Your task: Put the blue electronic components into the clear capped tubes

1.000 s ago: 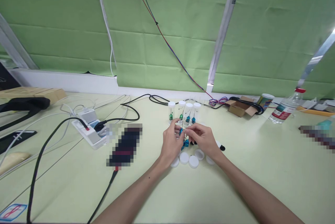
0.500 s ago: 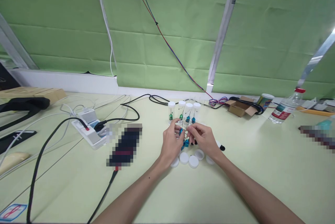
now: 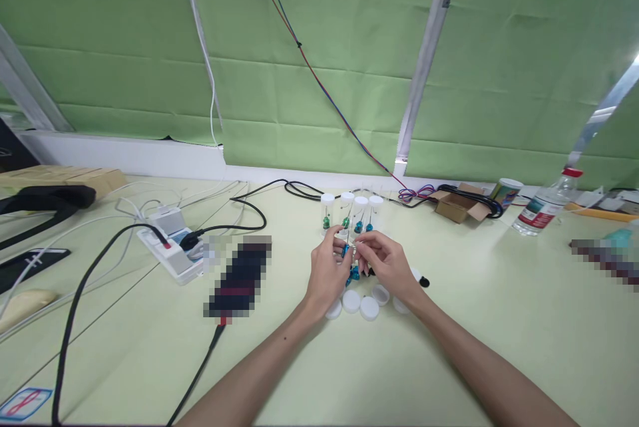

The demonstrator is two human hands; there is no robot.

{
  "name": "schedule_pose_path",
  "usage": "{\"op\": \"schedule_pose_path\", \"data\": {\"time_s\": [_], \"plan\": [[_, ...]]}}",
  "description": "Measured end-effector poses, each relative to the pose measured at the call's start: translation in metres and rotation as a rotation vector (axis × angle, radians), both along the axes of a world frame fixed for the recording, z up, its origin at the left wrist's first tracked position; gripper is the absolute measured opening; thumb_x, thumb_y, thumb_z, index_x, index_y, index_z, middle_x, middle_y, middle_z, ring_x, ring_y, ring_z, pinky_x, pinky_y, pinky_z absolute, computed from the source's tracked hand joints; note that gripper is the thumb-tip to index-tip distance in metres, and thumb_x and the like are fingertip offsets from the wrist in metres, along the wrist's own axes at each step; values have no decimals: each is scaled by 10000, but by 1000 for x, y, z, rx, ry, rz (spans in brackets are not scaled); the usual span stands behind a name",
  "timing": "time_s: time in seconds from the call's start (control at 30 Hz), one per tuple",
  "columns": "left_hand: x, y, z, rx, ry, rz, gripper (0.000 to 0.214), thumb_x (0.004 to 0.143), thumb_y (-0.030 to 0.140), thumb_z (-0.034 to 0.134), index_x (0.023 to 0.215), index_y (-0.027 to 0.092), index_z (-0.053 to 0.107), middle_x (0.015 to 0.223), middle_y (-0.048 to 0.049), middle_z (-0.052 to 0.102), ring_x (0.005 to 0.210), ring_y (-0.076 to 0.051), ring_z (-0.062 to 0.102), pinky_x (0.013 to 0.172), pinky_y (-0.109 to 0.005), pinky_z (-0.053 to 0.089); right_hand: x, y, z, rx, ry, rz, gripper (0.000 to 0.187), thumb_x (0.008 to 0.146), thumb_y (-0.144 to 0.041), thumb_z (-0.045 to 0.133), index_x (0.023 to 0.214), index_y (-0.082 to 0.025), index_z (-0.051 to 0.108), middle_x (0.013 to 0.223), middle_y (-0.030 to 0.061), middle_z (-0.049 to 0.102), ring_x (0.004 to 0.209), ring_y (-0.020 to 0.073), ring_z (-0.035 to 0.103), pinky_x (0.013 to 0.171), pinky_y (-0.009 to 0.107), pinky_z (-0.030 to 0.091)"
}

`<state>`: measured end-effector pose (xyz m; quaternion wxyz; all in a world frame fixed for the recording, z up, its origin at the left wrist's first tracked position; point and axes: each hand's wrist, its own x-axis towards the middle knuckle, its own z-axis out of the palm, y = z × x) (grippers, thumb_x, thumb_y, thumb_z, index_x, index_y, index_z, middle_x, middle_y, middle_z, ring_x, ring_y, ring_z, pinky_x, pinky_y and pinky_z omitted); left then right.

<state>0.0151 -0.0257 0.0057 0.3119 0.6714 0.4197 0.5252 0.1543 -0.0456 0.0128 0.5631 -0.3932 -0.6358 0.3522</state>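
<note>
My left hand (image 3: 328,273) is closed around a small blue piece with a thin wire standing up from it (image 3: 345,251). Close against it on the right, my right hand (image 3: 388,261) pinches at the same spot; whatever lies between its fingertips is too small to make out. Behind the hands several clear vials with white lids (image 3: 327,199) stand upright, holding green or blue pieces on wires. More blue pieces (image 3: 355,273) lie below the hands, partly covered by them. Loose white caps (image 3: 369,308) are spread over the table nearer to me, with a black piece (image 3: 424,281) at the right.
A phone (image 3: 239,279) on a cable lies to the left, beside a power strip (image 3: 172,254) with plugs. Black cable (image 3: 259,214) runs along the back. Toward the right stand an open cardboard box (image 3: 456,207), a can (image 3: 506,193) and a water bottle (image 3: 544,207).
My right hand has shifted slightly left, its fingertips closer to the blue piece. The left hand stays almost still.
</note>
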Motion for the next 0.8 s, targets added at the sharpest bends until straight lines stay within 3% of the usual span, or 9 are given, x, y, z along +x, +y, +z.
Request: {"op": "schedule_pose_path", "data": {"time_s": [0.4, 0.8], "plan": [[0, 0, 0, -8, 35, -1, 394, 812, 305, 574, 1187, 200, 518, 867, -43, 605, 716, -142, 612, 637, -263, 532, -1, 0, -4, 8, 46, -37, 199, 849, -389, 615, 802, -207, 553, 589, -8, 612, 507, 151, 593, 482, 266, 472], [0, 1, -2, -3, 37, 5, 389, 806, 283, 572, 1182, 201, 518, 862, -37, 601, 713, -138, 609, 630, -257, 536, 0, -2, -4, 115, -178, -143, 217, 902, -349, 539, 753, -192, 550, 572, -12, 610, 427, 108, 550, 456, 227, 453]]}}
